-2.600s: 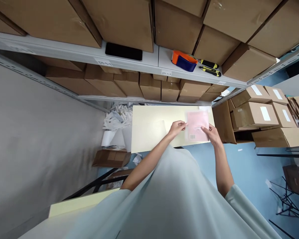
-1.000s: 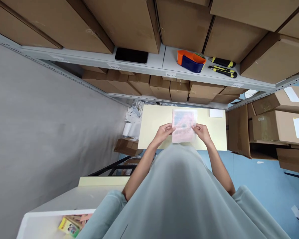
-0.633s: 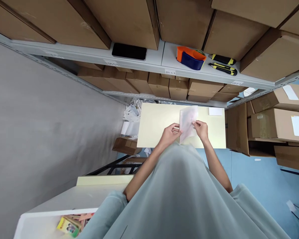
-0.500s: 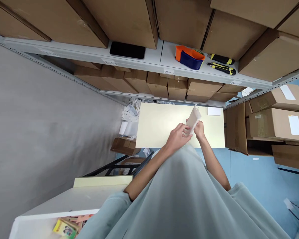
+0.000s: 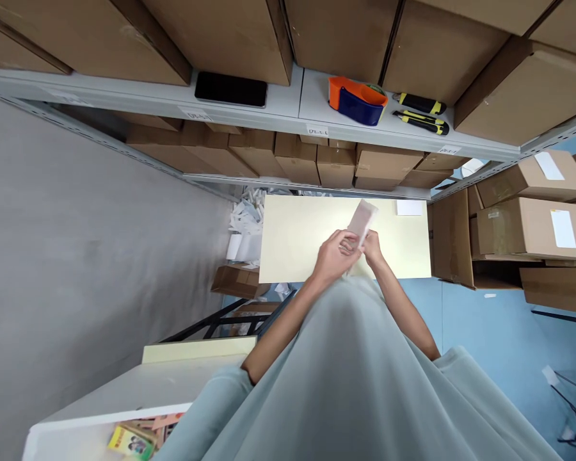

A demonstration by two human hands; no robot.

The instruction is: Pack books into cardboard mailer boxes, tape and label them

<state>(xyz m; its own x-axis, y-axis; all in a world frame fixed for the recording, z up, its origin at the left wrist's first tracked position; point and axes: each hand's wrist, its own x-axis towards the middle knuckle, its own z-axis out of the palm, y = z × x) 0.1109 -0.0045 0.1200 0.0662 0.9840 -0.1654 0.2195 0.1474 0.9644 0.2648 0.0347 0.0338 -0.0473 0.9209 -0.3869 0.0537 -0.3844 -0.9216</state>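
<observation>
A shelf unit (image 5: 312,96) packed with cartons (image 5: 343,32) spans the view beyond the pale yellow worktop (image 5: 292,234), whose near edge lies by the person's shirt (image 5: 340,358). The packet (image 5: 363,216) is held up above the worktop, a little right of its middle, between the near and far edges. It is pale pink with a whitish, filmy margin, and shows as a narrow, slanting strip, its upper end leaning toward the far right corner. It may be folded lengthwise or simply turned nearly edge-on; the view is too small to say which.

The left hand (image 5: 336,257) comes in over the near edge with its fingers bent and slightly parted, thumb against them, pinching the lower part of the packet. The right hand (image 5: 373,247) is close by, at the packet's right side, fingers curled in; their tips are hidden behind it, so how tightly they close cannot be told.

A black phone (image 5: 230,89) lies on the shelf's front edge, left of an orange and blue tape holder (image 5: 358,101) and two cutters (image 5: 420,104). A white card (image 5: 409,207) lies at the worktop's far right corner.
</observation>
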